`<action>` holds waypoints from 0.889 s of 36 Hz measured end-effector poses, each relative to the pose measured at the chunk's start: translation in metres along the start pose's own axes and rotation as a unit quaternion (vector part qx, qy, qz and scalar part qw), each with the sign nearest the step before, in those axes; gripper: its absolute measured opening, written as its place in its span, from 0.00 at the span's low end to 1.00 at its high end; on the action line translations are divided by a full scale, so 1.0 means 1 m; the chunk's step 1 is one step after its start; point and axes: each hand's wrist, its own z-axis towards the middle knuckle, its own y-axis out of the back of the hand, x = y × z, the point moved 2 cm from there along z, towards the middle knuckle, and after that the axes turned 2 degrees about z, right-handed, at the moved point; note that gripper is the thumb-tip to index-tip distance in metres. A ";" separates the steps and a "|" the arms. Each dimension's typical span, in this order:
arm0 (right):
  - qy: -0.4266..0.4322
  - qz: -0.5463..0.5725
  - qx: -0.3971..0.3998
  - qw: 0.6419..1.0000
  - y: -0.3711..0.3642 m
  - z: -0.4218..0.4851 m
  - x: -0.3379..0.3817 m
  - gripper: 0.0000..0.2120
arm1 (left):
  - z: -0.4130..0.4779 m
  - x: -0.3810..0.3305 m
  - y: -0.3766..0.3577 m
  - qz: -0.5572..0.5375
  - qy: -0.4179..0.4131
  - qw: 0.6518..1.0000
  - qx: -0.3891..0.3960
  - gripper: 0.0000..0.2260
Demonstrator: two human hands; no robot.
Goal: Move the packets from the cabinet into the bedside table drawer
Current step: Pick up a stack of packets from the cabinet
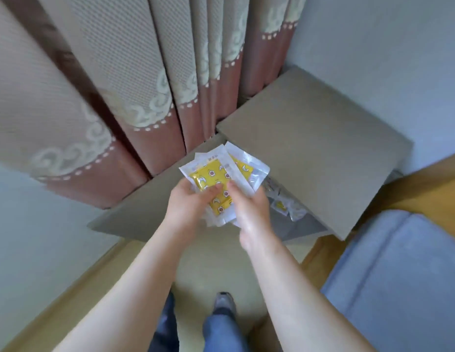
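Both my hands hold a fanned stack of clear packets (216, 171) with yellow patterned contents, above the open drawer. My left hand (188, 201) grips the stack from the left, thumb on top. My right hand (249, 207) pinches it from the right, thumb on the top packet. The grey-brown bedside table (310, 138) stands behind, its drawer (300, 224) pulled out towards me. Several small packets (284, 207) lie inside the drawer, partly hidden by my right hand.
Brown and beige curtains (119, 97) hang on the left behind the table. A bed with blue-grey bedding (399, 275) and a wooden frame is at the right. My legs and a shoe (222, 303) show on the wooden floor below.
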 end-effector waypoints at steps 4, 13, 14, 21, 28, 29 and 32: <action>0.010 -0.029 0.073 0.997 -0.035 -0.041 0.032 0.14 | -0.042 -0.039 0.033 -0.012 -0.029 0.998 -0.052 0.05; 0.028 -0.106 0.243 0.964 -0.151 -0.151 0.027 0.15 | -0.145 -0.074 0.160 -0.120 -0.073 0.968 -0.207 0.09; 0.028 -0.113 0.260 0.959 -0.166 -0.165 0.020 0.15 | -0.158 -0.074 0.178 -0.133 -0.078 0.962 -0.223 0.09; -0.004 -0.166 0.373 0.913 -0.265 -0.283 -0.055 0.13 | -0.260 -0.046 0.316 -0.206 -0.112 0.909 -0.344 0.12; -0.060 -0.211 0.494 0.841 -0.339 -0.418 -0.153 0.13 | -0.382 0.007 0.439 -0.269 -0.116 0.834 -0.467 0.10; -0.072 -0.218 0.511 0.828 -0.349 -0.440 -0.169 0.13 | -0.402 0.016 0.457 -0.274 -0.116 0.821 -0.488 0.09; -0.098 -0.251 0.555 0.787 -0.371 -0.500 -0.214 0.13 | -0.458 0.043 0.500 -0.290 -0.117 0.774 -0.551 0.08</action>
